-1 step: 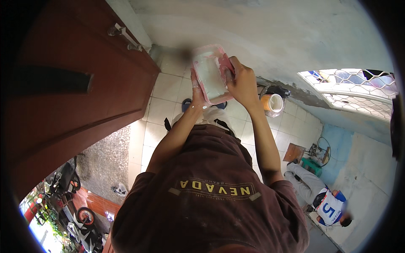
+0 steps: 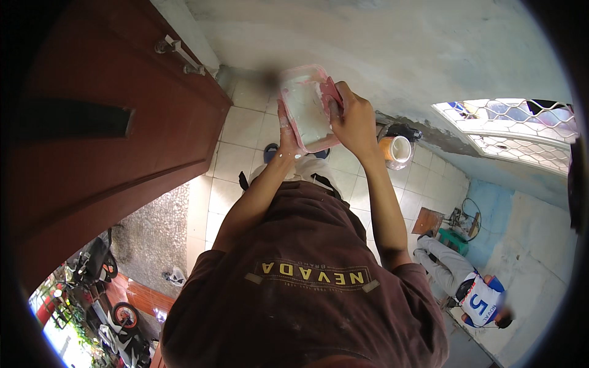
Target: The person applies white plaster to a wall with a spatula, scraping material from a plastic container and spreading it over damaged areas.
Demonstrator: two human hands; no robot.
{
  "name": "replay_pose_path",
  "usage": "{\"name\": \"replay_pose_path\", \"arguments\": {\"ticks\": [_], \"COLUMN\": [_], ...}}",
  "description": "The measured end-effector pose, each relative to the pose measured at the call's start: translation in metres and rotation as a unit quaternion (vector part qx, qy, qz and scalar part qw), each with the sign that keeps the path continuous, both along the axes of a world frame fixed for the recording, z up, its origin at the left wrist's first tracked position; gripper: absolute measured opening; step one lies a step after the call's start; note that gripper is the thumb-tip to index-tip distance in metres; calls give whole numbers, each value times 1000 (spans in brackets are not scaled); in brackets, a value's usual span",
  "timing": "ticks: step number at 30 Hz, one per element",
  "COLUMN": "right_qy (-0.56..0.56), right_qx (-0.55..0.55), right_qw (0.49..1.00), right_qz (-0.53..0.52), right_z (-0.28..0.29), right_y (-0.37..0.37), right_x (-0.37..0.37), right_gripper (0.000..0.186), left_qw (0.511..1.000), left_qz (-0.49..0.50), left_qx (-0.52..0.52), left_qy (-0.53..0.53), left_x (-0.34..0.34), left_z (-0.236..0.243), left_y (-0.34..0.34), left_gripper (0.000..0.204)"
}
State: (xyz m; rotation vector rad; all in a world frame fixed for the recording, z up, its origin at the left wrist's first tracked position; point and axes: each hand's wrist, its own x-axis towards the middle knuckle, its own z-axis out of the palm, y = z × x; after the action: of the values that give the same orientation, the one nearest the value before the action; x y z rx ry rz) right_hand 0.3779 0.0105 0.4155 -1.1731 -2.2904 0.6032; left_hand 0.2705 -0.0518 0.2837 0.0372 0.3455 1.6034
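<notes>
Tub held up over the tiled floor, white paste in it. Left hand grips the tub's left edge toward the near corner. Right hand grasps a pink scraper at its right edge. Bucket sits near the floor's wall-side edge, right of the tub.

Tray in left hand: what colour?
The tray is pink; it shows best in the head view.
</notes>
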Motion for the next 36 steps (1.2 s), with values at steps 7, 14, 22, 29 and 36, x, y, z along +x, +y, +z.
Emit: {"name": "replay_pose_path", "arguments": {"ticks": [7,14,22,29,36], "right_qy": [-45,-112,-157,-137,-122], "right_qx": [-11,-13,1,90,36], "right_qw": [999,994,988,986,991], "right_qz": [-18,6,-2,-27,37], "right_z": [-12,-28,-36,-16,-53], "right_y": [-18,-19,-19,9,11], "right_x": [11,7,-1,-14,-21], "right_gripper": [27,32,27,32,41], "left_qw": [998,995,995,999,997], "left_qz": [-54,-83,-72,-46,-64], "left_qx": [6,11,-32,4,1], "left_qy": [-37,-62,-61,19,-52], "left_x": [13,12,0,-8,-14], "left_z": [-14,-23,-28,-22,-28], "left_y": [2,1,4,18,20], "left_gripper": [89,89,91,90,93]}}
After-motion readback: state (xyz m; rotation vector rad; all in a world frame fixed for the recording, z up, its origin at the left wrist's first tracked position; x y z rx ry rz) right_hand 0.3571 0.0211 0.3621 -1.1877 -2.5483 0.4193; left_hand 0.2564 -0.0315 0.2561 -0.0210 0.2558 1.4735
